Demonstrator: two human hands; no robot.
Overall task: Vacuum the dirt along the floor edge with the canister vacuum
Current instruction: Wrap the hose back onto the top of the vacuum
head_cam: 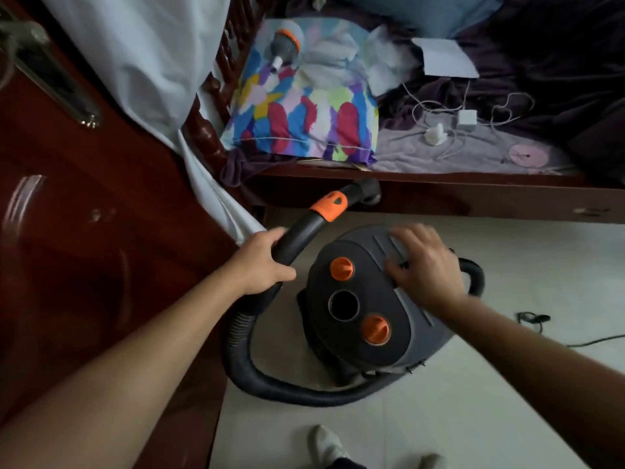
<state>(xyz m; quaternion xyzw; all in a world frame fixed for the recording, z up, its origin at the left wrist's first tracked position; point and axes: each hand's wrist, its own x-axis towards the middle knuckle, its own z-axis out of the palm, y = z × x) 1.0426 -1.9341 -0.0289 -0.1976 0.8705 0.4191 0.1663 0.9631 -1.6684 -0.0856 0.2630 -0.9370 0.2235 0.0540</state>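
The dark grey canister vacuum [368, 319] stands on the pale tiled floor [473, 401], with two orange knobs and a round hole on its top. My left hand [262, 262] grips the black curved hose handle [301, 231], which carries an orange collar [329, 205] and ends in a small round nozzle [369, 190] by the bed's side rail. My right hand [424, 262] rests on the canister's top with its fingers spread. The ribbed hose [270, 380] loops round the front of the canister.
A dark red wooden wardrobe [84, 248] fills the left. The bed frame [439, 194] runs across the back, bearing a colourful pillow [304, 106], chargers and cables. A white curtain [142, 62] hangs between them. A power cord [534, 318] lies on the floor at right. My feet [328, 445] show below.
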